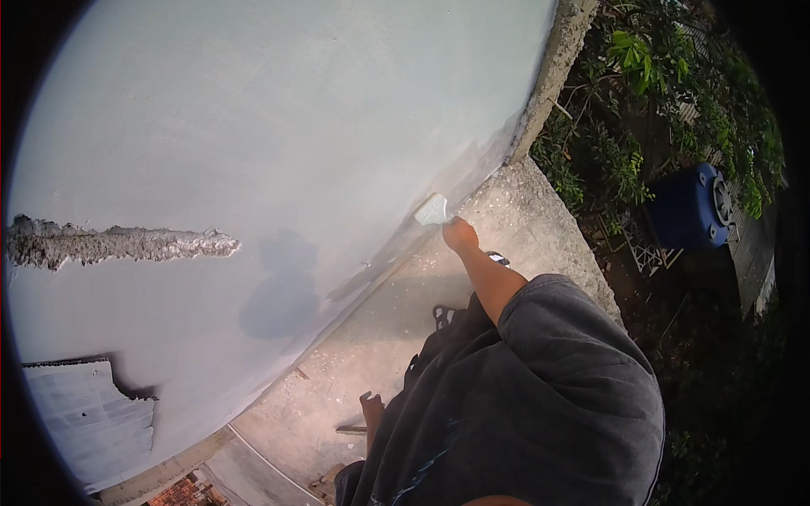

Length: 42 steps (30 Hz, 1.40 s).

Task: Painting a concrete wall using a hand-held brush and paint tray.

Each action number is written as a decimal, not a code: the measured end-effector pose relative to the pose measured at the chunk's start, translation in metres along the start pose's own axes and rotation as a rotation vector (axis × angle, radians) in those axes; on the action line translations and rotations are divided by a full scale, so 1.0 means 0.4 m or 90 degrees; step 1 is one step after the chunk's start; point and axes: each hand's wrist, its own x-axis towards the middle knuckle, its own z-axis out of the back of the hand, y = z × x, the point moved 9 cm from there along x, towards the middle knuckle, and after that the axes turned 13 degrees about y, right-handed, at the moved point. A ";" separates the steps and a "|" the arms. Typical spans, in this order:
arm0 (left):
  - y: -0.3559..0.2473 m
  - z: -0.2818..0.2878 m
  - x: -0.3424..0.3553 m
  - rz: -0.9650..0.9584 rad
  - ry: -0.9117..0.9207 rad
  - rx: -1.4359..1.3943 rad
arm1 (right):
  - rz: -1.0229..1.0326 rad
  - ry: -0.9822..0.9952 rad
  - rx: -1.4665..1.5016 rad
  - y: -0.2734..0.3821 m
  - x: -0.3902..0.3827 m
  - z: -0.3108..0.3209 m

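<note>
My right hand (pixel 460 236) is closed round the handle of a wide flat paintbrush (pixel 432 210). The pale brush head lies against the lower part of a light grey-white wall (pixel 337 126), close to where the wall meets the concrete ledge. Around the brush, a darker grey strip of wall runs along that lower edge. Lower left, next to my dark shirt, hangs my left hand (pixel 371 407), small in the view. Its thumb and a finger are apart, with nothing visible between them. A short stick-like piece (pixel 351 429) shows beside it.
I am over a rough concrete ledge (pixel 540 219) with a drop on the right, where trees (pixel 641 67) and a blue water tank (pixel 692 207) show below. The wall has a rough unplastered strip (pixel 118 243). Corrugated sheeting (pixel 89 417) and roof tiles (pixel 187 492) are lower left.
</note>
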 end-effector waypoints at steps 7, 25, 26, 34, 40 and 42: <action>0.033 -0.039 0.128 0.207 0.057 -0.192 | 0.088 -0.109 0.077 0.030 -0.142 0.088; 0.056 0.007 0.109 0.097 0.125 -0.260 | -0.006 0.009 0.040 -0.068 -0.018 -0.138; 0.043 0.012 0.101 0.073 0.152 -0.266 | -0.008 0.010 0.044 -0.060 -0.023 -0.128; 0.060 0.001 0.139 0.037 0.141 -0.221 | 0.070 -0.070 0.105 0.027 -0.143 -0.014; 0.082 -0.048 0.141 0.026 0.120 -0.221 | 0.063 -0.076 0.129 -0.064 -0.132 -0.006; 0.068 -0.030 0.130 0.068 0.115 -0.221 | 0.049 -0.064 0.090 -0.065 -0.100 -0.020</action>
